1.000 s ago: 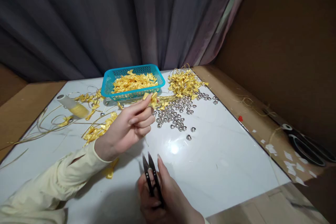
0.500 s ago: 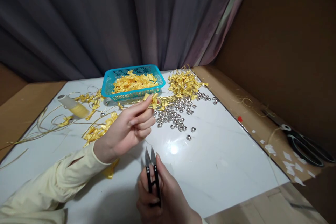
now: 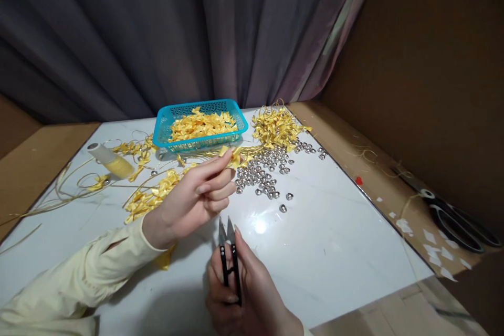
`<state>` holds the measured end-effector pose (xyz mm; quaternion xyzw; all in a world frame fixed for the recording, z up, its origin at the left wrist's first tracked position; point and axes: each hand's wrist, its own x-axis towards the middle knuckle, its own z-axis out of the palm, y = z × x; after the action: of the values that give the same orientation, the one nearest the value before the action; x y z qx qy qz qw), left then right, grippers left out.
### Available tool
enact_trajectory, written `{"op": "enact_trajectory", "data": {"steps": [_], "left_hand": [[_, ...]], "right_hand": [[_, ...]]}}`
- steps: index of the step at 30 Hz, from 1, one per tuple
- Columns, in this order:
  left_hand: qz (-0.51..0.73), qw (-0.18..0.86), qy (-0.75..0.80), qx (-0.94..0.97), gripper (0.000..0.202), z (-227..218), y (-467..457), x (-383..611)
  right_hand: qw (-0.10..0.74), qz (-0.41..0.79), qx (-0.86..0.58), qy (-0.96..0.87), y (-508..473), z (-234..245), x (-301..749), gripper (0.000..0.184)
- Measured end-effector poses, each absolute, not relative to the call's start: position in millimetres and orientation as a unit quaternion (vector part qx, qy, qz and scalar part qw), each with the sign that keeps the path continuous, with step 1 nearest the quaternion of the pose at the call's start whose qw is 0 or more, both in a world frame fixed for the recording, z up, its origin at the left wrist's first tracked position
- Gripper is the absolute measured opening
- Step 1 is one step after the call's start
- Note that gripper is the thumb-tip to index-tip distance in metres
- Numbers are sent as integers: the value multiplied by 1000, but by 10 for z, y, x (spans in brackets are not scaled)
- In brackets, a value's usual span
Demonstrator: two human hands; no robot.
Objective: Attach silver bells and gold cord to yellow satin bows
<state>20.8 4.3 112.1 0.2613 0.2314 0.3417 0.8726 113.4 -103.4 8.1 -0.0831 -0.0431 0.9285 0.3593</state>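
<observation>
We hold a small yellow ribbon bow (image 3: 233, 155) at mid-frame, pinched between thumb and forefinger of the left hand (image 3: 192, 199), fingers closed on it. Lower centre, the right hand (image 3: 246, 294) grips black thread snips (image 3: 229, 257), blades nearly together, tips pointing up toward the bow. Judged step: trimming the bow. The next cut would need the blades brought to its loose end. Behind lie silver beads (image 3: 263, 176) and a blue basket (image 3: 162, 126) on the white bench (image 3: 334, 241).
</observation>
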Motion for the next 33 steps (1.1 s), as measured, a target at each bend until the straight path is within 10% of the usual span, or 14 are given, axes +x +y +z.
{"op": "enact_trajectory", "data": {"steps": [33], "left_hand": [[327,880,233,252,44,1160,7,208]], "right_hand": [[435,883,-174,-42,-961,269,1119,48]]}}
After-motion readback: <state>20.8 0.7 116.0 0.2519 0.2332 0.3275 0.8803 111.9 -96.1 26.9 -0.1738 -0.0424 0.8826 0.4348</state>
